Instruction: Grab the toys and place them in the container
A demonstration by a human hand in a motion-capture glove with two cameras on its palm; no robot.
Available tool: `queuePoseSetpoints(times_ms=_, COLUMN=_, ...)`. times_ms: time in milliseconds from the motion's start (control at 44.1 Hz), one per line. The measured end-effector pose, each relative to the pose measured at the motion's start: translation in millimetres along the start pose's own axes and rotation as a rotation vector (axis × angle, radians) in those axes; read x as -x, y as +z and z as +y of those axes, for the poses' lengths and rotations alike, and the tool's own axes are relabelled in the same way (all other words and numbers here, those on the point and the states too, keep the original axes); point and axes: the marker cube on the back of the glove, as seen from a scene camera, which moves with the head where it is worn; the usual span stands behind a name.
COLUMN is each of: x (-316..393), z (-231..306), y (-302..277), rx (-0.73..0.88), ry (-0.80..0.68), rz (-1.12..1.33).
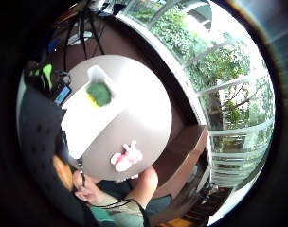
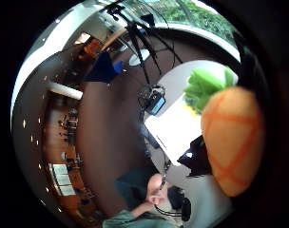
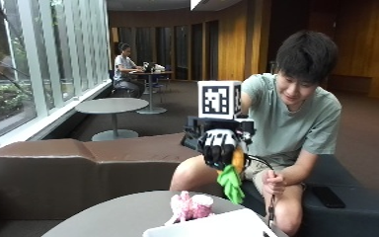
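In the outside view my gloved right hand [image 3: 220,146] is raised above the table and grips an orange plush carrot [image 3: 239,161], its green leaves [image 3: 231,183] hanging down. The carrot [image 2: 232,142] fills one side of the thumb side palm view. A pink plush toy [image 3: 189,206] lies on the round grey table [image 3: 110,217] just behind the white container [image 3: 209,227]. From above, the container [image 1: 87,123] holds a green and yellow toy [image 1: 99,93], and the pink toy [image 1: 126,157] lies on the table near the person.
The person sits on a brown bench [image 3: 64,170] behind the table, bare left hand [image 3: 274,183] resting at the knee with a cable. A tripod [image 2: 139,45] and a small screen [image 2: 155,103] stand beside the table. Windows run along one side.
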Motion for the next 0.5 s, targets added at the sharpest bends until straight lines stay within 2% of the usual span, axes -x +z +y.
queuePoseSetpoints(times_ms=181, x=32.4, z=-15.3, y=61.4, rx=0.111, ry=-0.009, rz=-0.008)
queuePoseSetpoints(times_ms=272, x=38.2, z=-12.7, y=81.0, rx=0.269, ry=0.015, rz=-0.021)
queuePoseSetpoints(times_ms=340, x=36.4, z=-8.7, y=81.4, rx=0.347, ry=0.007, rz=-0.023)
queuePoseSetpoints(times_ms=499, x=6.3, z=6.8, y=43.2, rx=0.292, ry=0.024, rz=0.023)
